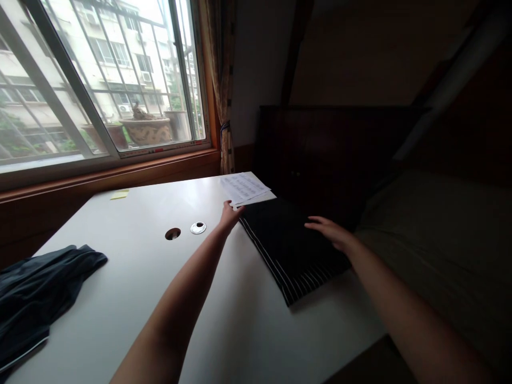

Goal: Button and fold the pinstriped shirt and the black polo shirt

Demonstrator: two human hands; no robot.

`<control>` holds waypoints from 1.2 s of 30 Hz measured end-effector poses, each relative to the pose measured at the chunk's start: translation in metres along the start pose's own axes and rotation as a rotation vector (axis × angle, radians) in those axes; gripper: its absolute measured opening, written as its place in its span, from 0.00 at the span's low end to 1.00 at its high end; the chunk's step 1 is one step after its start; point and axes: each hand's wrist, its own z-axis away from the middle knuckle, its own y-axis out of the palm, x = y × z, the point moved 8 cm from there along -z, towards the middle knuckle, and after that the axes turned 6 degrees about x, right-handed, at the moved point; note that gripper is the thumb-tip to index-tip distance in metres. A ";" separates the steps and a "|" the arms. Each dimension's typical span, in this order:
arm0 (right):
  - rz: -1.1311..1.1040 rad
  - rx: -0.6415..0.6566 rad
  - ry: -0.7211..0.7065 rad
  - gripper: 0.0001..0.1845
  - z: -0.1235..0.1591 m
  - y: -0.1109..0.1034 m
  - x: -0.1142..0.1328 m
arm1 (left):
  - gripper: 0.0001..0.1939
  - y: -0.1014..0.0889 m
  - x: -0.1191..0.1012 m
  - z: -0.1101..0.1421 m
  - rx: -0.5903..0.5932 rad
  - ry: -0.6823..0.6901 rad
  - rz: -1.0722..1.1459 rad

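A folded black cloth item [292,234] with white stripes along its left and near edges lies flat on the white table [132,229]. At its far left corner is my left hand [230,215], thumb and fingers apart, with the thumb at the cloth's edge. Over the right side of the cloth, my right hand [330,232] has its fingers stretched out and holds nothing. Whether its fingertips touch the fabric, I cannot tell.
Printed paper sheets [244,186] lie just beyond the cloth. A crumpled dark garment [44,298] rests at the table's left. A yellow note [119,194], a round hole [173,234] and a silvery disc [198,228] are also on the tabletop. Behind stands a window [120,80].
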 end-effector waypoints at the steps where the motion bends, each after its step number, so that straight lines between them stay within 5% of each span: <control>1: 0.021 -0.004 0.038 0.29 -0.006 -0.002 -0.013 | 0.31 0.004 0.009 0.007 -0.008 -0.006 -0.025; 6: 0.042 0.026 0.066 0.32 -0.018 -0.009 -0.045 | 0.23 0.028 0.013 0.060 0.050 0.135 -0.132; 8: 0.065 0.029 0.067 0.32 -0.019 -0.011 -0.046 | 0.23 0.044 -0.011 0.087 0.177 0.329 -0.229; 10: 0.087 0.021 0.065 0.30 -0.018 -0.011 -0.043 | 0.26 0.073 -0.041 0.124 0.396 0.673 -0.482; 13: 0.122 0.012 0.053 0.28 -0.018 -0.009 -0.038 | 0.28 0.103 -0.054 0.165 0.581 0.956 -0.818; 20: 0.200 0.061 0.084 0.31 -0.031 -0.010 -0.046 | 0.14 0.126 -0.052 0.161 0.535 0.987 -1.109; 27: 0.252 0.114 0.046 0.34 -0.038 -0.020 -0.051 | 0.13 0.089 -0.063 0.152 0.392 0.977 -0.902; 31: 0.390 0.082 -0.080 0.33 -0.034 -0.019 -0.057 | 0.13 0.079 -0.054 0.172 0.418 1.061 -0.880; 36: 0.505 -0.002 -0.223 0.32 -0.039 -0.029 -0.064 | 0.13 0.095 -0.047 0.199 0.454 1.163 -0.982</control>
